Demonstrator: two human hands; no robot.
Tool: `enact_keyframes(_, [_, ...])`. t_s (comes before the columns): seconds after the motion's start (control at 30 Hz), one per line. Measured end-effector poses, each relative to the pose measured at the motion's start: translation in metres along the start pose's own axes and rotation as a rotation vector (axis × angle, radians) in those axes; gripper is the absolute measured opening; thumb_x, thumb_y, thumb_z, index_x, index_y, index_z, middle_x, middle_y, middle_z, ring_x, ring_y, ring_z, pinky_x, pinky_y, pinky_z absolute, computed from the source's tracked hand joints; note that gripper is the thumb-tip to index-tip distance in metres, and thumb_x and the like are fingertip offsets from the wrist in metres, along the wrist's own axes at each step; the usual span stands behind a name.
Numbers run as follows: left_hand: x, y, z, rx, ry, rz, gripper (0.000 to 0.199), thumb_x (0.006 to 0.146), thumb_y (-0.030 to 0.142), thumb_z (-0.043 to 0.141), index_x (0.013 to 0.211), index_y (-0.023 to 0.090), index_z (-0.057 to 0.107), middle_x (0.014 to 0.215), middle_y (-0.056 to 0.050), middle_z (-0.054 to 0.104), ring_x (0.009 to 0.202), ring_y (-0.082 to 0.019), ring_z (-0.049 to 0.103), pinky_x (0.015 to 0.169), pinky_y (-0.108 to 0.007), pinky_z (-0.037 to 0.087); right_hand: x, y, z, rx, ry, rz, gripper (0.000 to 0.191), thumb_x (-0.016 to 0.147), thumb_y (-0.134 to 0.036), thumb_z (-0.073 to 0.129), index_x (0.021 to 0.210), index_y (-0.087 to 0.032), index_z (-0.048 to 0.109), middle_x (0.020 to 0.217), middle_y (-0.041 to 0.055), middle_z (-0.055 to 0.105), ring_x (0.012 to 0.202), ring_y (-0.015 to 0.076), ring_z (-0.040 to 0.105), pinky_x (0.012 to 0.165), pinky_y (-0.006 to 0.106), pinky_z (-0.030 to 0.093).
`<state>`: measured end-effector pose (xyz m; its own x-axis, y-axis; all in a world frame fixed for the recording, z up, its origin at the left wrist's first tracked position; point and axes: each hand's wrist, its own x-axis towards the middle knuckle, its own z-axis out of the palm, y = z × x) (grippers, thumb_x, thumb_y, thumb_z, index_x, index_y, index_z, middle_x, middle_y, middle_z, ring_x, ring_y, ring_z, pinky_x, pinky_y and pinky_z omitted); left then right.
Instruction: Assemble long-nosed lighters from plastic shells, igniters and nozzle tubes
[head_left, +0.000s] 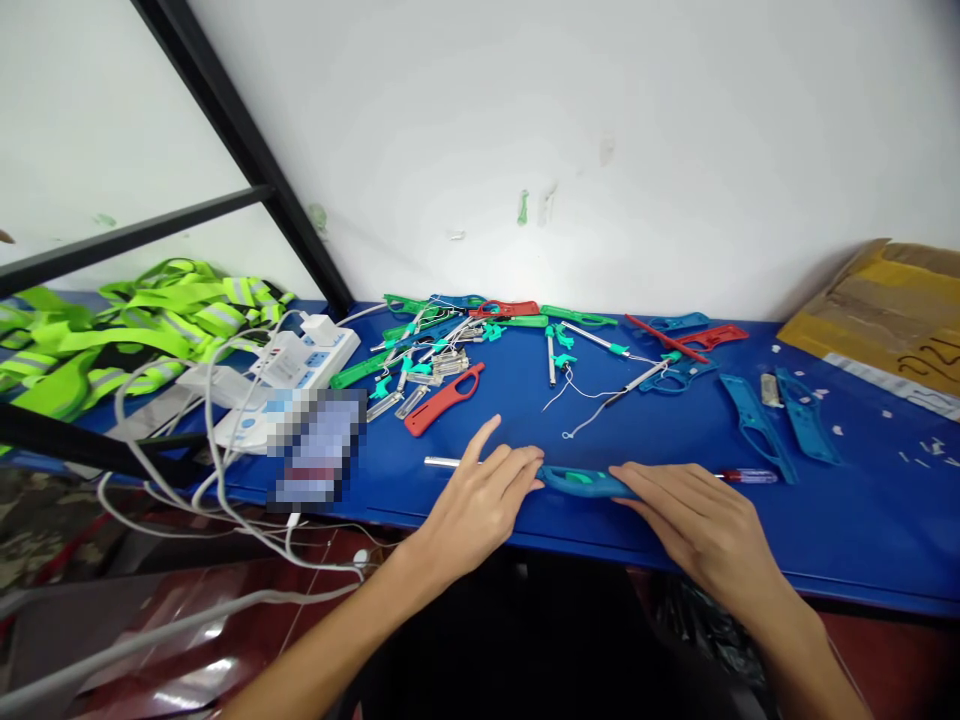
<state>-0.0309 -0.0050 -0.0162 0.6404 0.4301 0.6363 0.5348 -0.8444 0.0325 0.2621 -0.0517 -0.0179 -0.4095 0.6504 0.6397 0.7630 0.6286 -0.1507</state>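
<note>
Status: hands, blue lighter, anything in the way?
Left hand and right hand both gripping. Blue lighter between them, tube jutting past left. Possible snag: screwdriver, partly behind right hand.

Smooth plastic casing [579, 489] (semi-glossy)

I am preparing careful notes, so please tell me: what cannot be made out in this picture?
All in the head view:
- Blue handle: ends covered by the left hand and right hand.
- Screwdriver: left end hidden by the right hand.
- Phone: screen content lost to pixelation.
- Box: cut off by the right edge.
- White bits: too small to identify.
</note>
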Motion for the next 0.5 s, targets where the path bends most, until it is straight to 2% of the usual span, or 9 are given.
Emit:
enact_keyframes(0.13, [0.004,0.002,0.003,0.101,-0.041,-0.006,0.031,0.112,0.016,0.056,0.142,0.008,0.063,0.139,-0.016,0.077,0.113,-0.026,0.076,0.112,-0.052,0.055,-0.001,-0.001,0.002,-0.046,-0.01,-0.011,0.041,0.103,-0.013,0.071,0.141,-0.029,0.071,0.118,0.0028,0.086,0.097,0.0222,0.083,0.085,0.036,0.06])
enact_keyframes(0.23, [0.003,0.001,0.004,0.102,-0.041,0.014,0.03,0.112,0.01,0.052,0.14,0.009,0.063,0.128,-0.012,0.081,0.105,-0.024,0.077,0.104,-0.048,0.055,0.001,-0.006,0.006,-0.052,-0.004,-0.031,0.034,0.105,-0.014,0.069,0.137,-0.026,0.072,0.118,0.0038,0.086,0.097,0.0215,0.083,0.085,0.035,0.06])
enact_keyframes(0.3, [0.0,0.0,0.003,0.047,-0.026,0.011,0.027,0.111,0.006,0.051,0.134,0.01,0.065,0.118,-0.009,0.084,0.099,-0.021,0.077,0.109,-0.047,0.051,0.002,-0.009,0.008,-0.007,0.019,-0.013,0.029,0.107,-0.018,0.066,0.134,-0.026,0.074,0.119,0.0041,0.085,0.098,0.0215,0.083,0.091,0.035,0.062])
enact_keyframes(0.37, [-0.003,-0.001,0.002,-0.001,-0.004,0.004,0.027,0.11,0.003,0.051,0.131,0.011,0.066,0.113,-0.007,0.084,0.096,-0.018,0.078,0.119,-0.05,0.045,0.004,-0.011,0.006,0.112,-0.007,0.087,0.027,0.107,-0.029,0.069,0.133,-0.028,0.075,0.121,0.0048,0.084,0.102,0.0228,0.082,0.094,0.037,0.064])
enact_keyframes(0.4, [-0.004,-0.001,0.001,-0.018,0.015,0.005,0.028,0.109,0.002,0.05,0.131,0.012,0.067,0.111,-0.006,0.085,0.095,-0.017,0.078,0.124,-0.051,0.042,0.005,-0.011,0.004,0.195,-0.042,0.174,0.03,0.105,-0.037,0.072,0.134,-0.029,0.076,0.121,0.0052,0.084,0.102,0.0234,0.082,0.09,0.036,0.066])
enact_keyframes(0.43, [-0.004,-0.002,0.0,-0.03,0.038,0.006,0.03,0.109,0.001,0.05,0.131,0.012,0.067,0.109,-0.005,0.085,0.094,-0.017,0.079,0.127,-0.052,0.039,0.007,-0.011,0.001,0.289,-0.094,0.287,0.036,0.104,-0.045,0.072,0.136,-0.03,0.076,0.117,0.0057,0.084,0.096,0.0234,0.082,0.082,0.034,0.067])
enact_keyframes(0.5, [-0.004,-0.003,-0.001,-0.039,0.072,0.008,0.032,0.108,0.002,0.051,0.134,0.013,0.067,0.109,-0.005,0.085,0.097,-0.017,0.08,0.132,-0.054,0.033,0.012,-0.011,-0.004,0.504,-0.227,0.541,0.047,0.105,-0.058,0.065,0.138,-0.027,0.076,0.098,0.0058,0.084,0.072,0.0198,0.076,0.059,0.029,0.061])
